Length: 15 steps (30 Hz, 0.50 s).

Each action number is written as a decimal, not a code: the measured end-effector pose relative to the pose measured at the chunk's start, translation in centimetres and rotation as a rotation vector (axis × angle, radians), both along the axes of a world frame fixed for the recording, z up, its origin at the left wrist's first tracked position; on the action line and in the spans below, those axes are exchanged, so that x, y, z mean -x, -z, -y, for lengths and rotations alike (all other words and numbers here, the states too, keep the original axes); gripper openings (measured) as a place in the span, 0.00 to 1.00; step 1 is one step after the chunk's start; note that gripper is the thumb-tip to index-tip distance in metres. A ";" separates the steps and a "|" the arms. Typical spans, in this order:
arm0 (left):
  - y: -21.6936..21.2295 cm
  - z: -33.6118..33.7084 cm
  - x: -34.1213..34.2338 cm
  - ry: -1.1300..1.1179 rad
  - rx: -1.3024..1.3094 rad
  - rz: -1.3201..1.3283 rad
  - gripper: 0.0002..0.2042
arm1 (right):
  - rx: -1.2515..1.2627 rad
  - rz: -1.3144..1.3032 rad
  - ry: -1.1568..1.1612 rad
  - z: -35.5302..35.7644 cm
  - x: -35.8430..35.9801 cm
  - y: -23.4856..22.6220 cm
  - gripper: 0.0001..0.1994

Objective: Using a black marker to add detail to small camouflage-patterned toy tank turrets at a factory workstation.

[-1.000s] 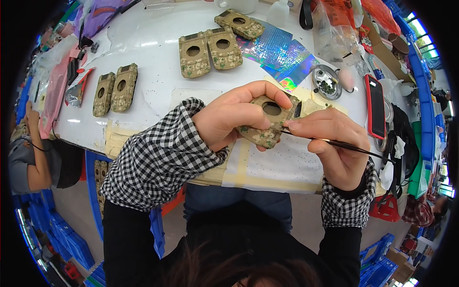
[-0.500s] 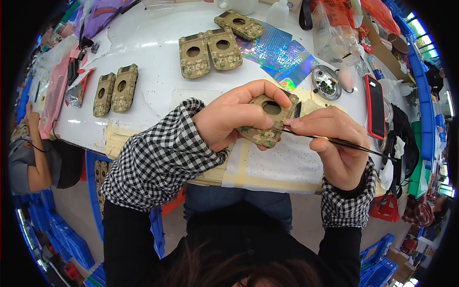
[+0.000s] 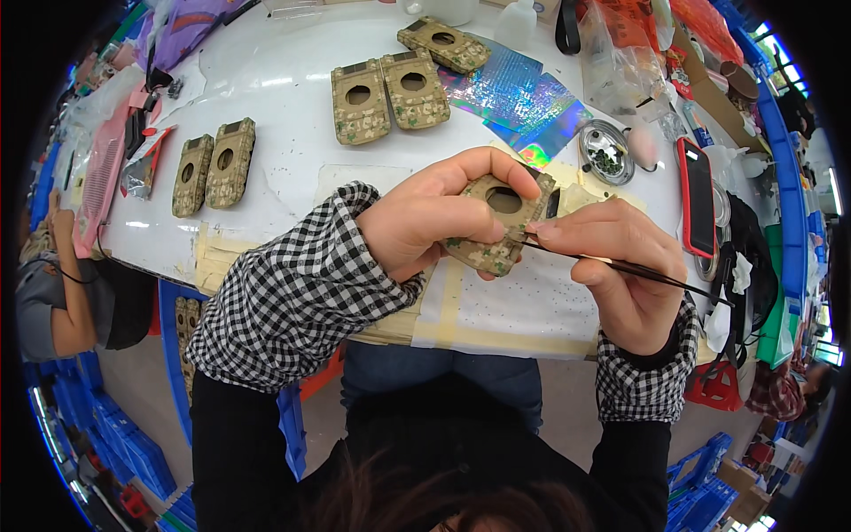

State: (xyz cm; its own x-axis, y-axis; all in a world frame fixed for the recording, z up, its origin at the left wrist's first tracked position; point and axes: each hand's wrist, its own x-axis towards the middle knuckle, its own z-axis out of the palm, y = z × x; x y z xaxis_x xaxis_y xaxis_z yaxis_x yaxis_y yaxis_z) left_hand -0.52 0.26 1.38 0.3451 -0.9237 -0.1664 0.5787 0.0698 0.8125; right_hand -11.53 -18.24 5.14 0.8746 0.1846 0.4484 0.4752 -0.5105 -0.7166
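The left hand (image 3: pixel 425 222) grasps a camouflage-patterned case (image 3: pixel 496 222) above the white table (image 3: pixel 284 115). The right hand (image 3: pixel 612 266) pinches thin black tweezers (image 3: pixel 620 264), tip touching the case's near right edge.

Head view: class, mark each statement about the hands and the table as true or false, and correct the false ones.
1. The left hand holds a camouflage case. True.
2. The right hand holds scissors. False: it holds a thin dark tool, tip at the case.
3. Two cases lie side by side at the table's left. True.
4. The red phone lies left of the hands. False: it lies to their right.
5. The small metal dish sits beside the shiny foil sheets. True.
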 end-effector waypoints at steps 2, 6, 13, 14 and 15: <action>0.0 0.0 0.0 -0.002 0.001 0.008 0.22 | 0.006 0.003 -0.001 0.0 0.0 0.0 0.09; 0.1 0.1 0.0 -0.006 -0.001 0.018 0.22 | 0.013 0.002 -0.005 0.0 0.0 -0.1 0.09; 0.2 0.1 0.1 -0.011 0.002 0.027 0.22 | 0.003 -0.003 -0.007 0.0 0.0 -0.1 0.09; 0.1 0.1 0.0 -0.007 0.003 0.022 0.22 | -0.005 -0.005 -0.007 0.0 0.0 -0.1 0.09; 0.0 0.1 0.0 -0.004 0.004 0.018 0.22 | -0.005 -0.002 -0.007 0.0 0.0 -0.1 0.09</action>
